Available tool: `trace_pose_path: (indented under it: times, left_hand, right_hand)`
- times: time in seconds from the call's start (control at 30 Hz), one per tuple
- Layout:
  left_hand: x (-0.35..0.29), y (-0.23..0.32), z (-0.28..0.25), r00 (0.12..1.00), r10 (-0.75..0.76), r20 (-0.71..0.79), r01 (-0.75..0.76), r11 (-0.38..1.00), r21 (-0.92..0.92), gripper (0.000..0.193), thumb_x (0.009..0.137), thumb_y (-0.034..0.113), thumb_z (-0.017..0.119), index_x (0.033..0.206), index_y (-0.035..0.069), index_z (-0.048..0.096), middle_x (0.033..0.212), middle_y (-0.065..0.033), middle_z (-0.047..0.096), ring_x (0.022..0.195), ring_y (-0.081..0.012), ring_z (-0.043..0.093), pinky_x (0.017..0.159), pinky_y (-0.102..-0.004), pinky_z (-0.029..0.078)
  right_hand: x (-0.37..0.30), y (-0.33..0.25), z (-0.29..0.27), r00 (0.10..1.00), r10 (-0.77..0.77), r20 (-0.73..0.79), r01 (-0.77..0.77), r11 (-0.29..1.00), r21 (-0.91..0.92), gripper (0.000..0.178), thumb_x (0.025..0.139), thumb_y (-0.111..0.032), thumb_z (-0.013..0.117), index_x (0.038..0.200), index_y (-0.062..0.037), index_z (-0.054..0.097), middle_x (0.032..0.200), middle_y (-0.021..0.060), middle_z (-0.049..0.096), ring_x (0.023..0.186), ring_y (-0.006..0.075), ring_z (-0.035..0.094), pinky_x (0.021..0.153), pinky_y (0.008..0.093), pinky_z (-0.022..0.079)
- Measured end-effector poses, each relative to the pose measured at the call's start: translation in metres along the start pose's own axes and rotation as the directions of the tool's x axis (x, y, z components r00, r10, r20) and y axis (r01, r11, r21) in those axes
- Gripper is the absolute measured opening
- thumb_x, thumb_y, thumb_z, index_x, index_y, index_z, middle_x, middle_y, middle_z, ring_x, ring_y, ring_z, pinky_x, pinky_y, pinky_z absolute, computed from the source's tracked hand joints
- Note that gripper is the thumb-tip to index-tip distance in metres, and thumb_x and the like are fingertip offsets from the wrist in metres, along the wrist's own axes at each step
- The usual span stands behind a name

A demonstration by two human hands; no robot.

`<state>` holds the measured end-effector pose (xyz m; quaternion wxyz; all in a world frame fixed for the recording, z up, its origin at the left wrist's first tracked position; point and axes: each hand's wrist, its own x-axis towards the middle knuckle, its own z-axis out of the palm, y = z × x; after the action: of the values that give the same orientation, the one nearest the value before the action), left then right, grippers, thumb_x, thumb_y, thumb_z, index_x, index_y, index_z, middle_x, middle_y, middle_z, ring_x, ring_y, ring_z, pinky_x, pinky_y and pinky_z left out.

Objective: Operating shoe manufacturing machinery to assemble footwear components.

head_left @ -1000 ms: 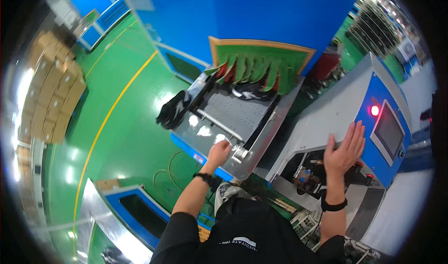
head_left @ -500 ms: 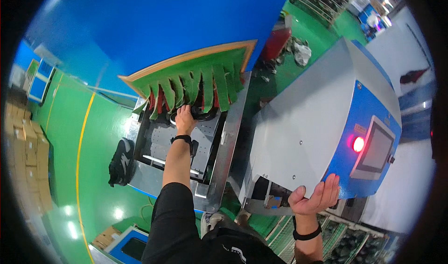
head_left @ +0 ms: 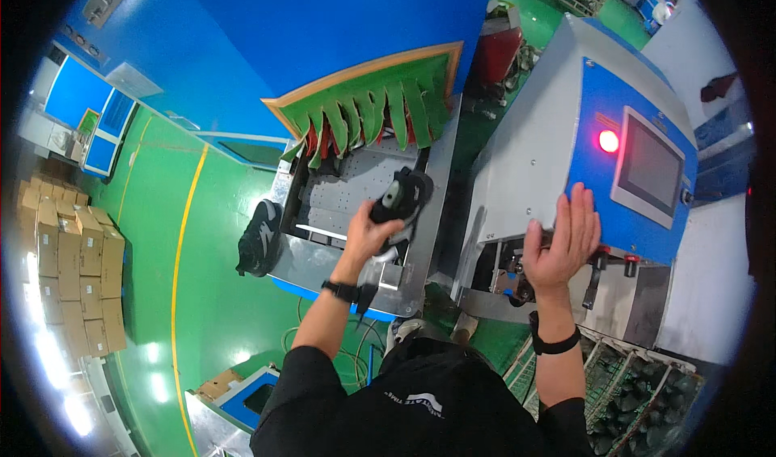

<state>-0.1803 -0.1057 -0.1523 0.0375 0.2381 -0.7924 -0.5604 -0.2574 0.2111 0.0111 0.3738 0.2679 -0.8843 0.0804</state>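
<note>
Grips a dark shoe (head_left: pixel 400 198) in the left hand (head_left: pixel 366 235), near the centre of the view, above the right part of the perforated bed (head_left: pixel 356 170). Lays the thumb across the near end; cannot see most of the fingers behind. Holds the right hand (head_left: pixel 560 243) flat and unclenched at three o'clock, grasping nothing, fingertips upward, by the lower edge of the grey-and-blue machine (head_left: pixel 525 142); cannot tell whether touching.

Expect the shoe to be light enough for one hand, soft and pliant in the upper, stiffer along the sole, neither slippery nor fragile. Best grasp around the heel or midfoot, without crushing the collar. Cannot tell toe from heel for certain, owing to blur.

See at nine o'clock a second shoe (head_left: pixel 259 239), black with a white mark, at the left edge of the metal frame (head_left: pixel 323 259). Toward twelve, find green curtain strips (head_left: pixel 368 122) across the mouth of the blue cabinet (head_left: pixel 364 21), hiding the inside. At four, note a wire rack (head_left: pixel 638 349) crowded with dark rounded pieces, too unclear to name. Farther out at nine, stacked cardboard boxes (head_left: pixel 101 279), contents hidden.
</note>
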Motion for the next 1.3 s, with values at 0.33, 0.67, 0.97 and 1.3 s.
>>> trace_pose_path:
  times: [0.33, 0.67, 0.97, 1.3]
  left_hand:
    - [-0.194, 0.099, 0.075, 0.949, 0.043, 0.311, 0.041, 0.966, -0.257, 0.092, 0.073, 0.018, 0.092, 0.143, -0.005, 0.037, 0.131, -0.0154, 0.059, 0.118, -0.0256, 0.06, 0.103, -0.0352, 0.048]
    - [-0.249, 0.115, 0.182, 0.802, 0.191, 0.566, -0.522, 0.683, 0.51, 0.038, 0.085, 0.017, 0.066, 0.11, -0.007, 0.051, 0.081, -0.025, 0.067, 0.073, -0.0458, 0.068, 0.063, -0.0531, 0.057]
    - [-0.241, 0.108, 0.215, 0.149, 0.489, 0.859, -0.788, 0.583, -0.195, 0.029, 0.094, 0.027, 0.063, 0.074, 0.006, 0.061, 0.063, -0.017, 0.061, 0.063, -0.0375, 0.065, 0.055, -0.0483, 0.047]
    - [-0.18, 0.024, 0.205, 0.824, -0.145, 0.548, 0.072, 0.986, 0.152, 0.029, 0.102, 0.026, 0.056, 0.097, -0.001, 0.066, 0.071, -0.0112, 0.065, 0.066, -0.024, 0.068, 0.059, -0.0392, 0.051]
  right_hand:
    - [-0.142, -0.021, -0.051, 0.633, 0.021, 0.774, -0.705, -0.398, 0.587, 0.122, 0.071, -0.015, 0.085, 0.164, -0.0079, 0.007, 0.157, 0.0108, 0.035, 0.143, 0.0233, 0.038, 0.119, 0.0385, 0.029]
    - [-0.185, 0.045, -0.12, 0.514, 0.171, 0.841, -0.728, 0.605, 0.322, 0.107, 0.069, -0.018, 0.074, 0.162, -0.0186, 0.021, 0.133, 0.0308, 0.053, 0.12, 0.0517, 0.054, 0.098, 0.0512, 0.048]
    - [-0.258, 0.109, -0.111, 0.173, 0.149, 0.974, -0.965, -0.172, 0.198, 0.091, 0.072, -0.012, 0.072, 0.156, -0.0054, 0.038, 0.132, 0.0172, 0.062, 0.109, 0.0233, 0.065, 0.089, 0.0316, 0.054]
    - [-0.188, 0.12, -0.089, 0.376, 0.461, 0.804, -0.901, -0.022, 0.434, 0.09, 0.074, -0.004, 0.072, 0.156, -0.0009, 0.036, 0.123, 0.0059, 0.064, 0.101, 0.0113, 0.06, 0.09, 0.025, 0.048]
